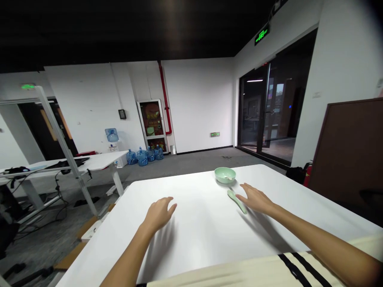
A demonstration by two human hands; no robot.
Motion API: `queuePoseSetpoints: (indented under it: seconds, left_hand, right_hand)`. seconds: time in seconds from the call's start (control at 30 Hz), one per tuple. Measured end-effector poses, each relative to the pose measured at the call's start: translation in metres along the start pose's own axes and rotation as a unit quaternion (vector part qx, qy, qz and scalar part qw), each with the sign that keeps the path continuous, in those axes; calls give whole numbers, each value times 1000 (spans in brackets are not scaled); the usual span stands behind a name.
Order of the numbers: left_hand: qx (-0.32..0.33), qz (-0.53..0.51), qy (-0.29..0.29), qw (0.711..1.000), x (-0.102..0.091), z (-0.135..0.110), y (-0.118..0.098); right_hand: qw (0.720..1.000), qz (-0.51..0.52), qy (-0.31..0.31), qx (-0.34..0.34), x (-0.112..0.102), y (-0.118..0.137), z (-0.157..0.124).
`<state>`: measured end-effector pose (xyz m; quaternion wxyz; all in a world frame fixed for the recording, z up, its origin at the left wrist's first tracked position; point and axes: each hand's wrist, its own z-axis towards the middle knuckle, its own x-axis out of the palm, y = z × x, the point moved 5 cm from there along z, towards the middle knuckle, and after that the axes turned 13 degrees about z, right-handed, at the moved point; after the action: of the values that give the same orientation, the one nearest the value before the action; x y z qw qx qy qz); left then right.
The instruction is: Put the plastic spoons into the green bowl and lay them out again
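A pale green bowl [220, 179] stands upright near the far edge of the white table [197, 227]. Something small and light lies inside it, too small to name. In front of the bowl a green spoon [237, 202] rests on the tabletop. My right hand [256, 198] hovers just right of the spoon, thumb and fingers apart, holding nothing. Whether the thumb touches the spoon I cannot tell. Over the left part of the table is my left hand [159, 214], open, its thumb spread from the fingers, well away from bowl and spoon.
Another white table [101, 158] with cables and dark items stands at the left, beside a metal frame post [56, 131]. Several blue water bottles [142, 157] stand on the floor by the wall. A brown board [350, 159] is at the right, with glass doors [266, 111] behind.
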<state>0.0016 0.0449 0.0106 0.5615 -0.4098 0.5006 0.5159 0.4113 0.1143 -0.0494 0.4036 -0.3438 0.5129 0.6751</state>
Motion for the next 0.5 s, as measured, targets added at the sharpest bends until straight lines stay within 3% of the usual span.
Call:
queuePoseSetpoints:
  seconds: [0.5]
  left_hand:
    - [-2, -4, 1, 1000, -1, -1, 0]
  right_hand:
    - [1000, 29, 1, 0, -8, 6, -3]
